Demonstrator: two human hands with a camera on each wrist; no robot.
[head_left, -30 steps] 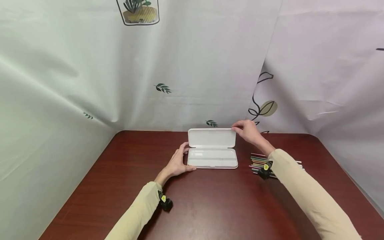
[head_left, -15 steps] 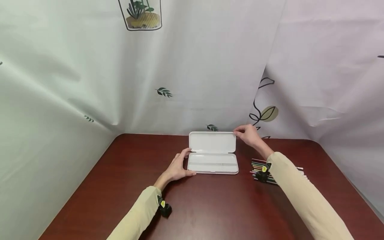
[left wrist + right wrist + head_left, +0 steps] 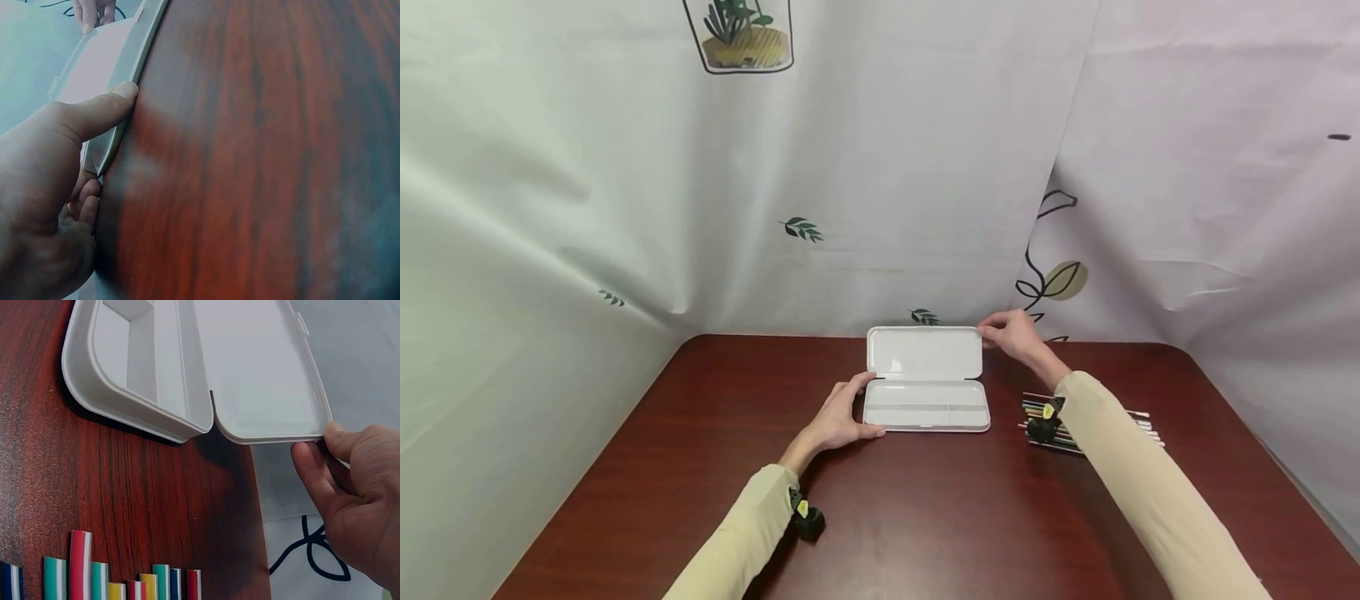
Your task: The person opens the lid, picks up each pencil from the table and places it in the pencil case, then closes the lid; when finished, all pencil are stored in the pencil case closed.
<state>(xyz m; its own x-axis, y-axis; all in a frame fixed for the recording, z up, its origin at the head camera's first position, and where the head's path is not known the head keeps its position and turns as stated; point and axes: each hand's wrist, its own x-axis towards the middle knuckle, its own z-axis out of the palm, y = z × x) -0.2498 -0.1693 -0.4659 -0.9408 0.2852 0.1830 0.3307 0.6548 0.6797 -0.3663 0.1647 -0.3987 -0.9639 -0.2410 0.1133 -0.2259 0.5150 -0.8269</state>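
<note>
A white pencil case (image 3: 927, 417) lies with its lid raised near the far edge of the table; its tray has several compartments and holds nothing. My left hand (image 3: 837, 419) grips the case's left end, thumb on the front edge and fingers round the back corner. In the left wrist view the thumb (image 3: 103, 112) presses the rim. My right hand (image 3: 1017, 337) pinches the upper right corner of the lid (image 3: 925, 352) between thumb and fingers; the right wrist view shows this pinch on the lid (image 3: 269, 375) closely.
Several coloured pencils (image 3: 1142, 423) lie right of the case, partly under my right forearm; their striped ends (image 3: 80, 565) show in the right wrist view. The dark red table (image 3: 910, 517) meets a white printed cloth (image 3: 880, 167) behind.
The lid has tipped slightly further back, with my right hand still pinching its corner. My left hand stays on the case. The head view has shifted a little.
</note>
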